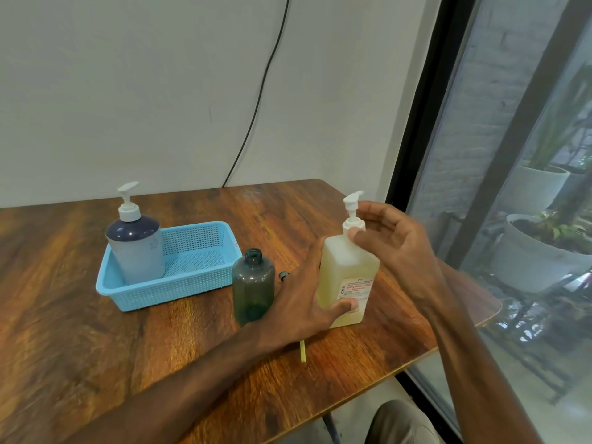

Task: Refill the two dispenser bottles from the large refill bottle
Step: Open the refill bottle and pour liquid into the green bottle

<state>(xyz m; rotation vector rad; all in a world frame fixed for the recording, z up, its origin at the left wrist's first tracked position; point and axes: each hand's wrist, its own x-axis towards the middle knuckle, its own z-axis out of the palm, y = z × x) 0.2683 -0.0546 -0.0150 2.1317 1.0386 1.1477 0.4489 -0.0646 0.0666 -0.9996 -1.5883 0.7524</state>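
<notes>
My left hand (301, 299) gripped the body of the large refill bottle (347, 274), which stood upright near the right edge of the desk (96, 347). My right hand (394, 241) curled round the collar of its white pump (351, 201), thumb pressed against it. Just left of it stood the green dispenser bottle (253, 290) (neck open, no pump fitted), with a small dark cap (283, 276) behind it. The blue-grey dispenser bottle (136, 251), pump on, stood in the left end of a blue basket (198, 283).
</notes>
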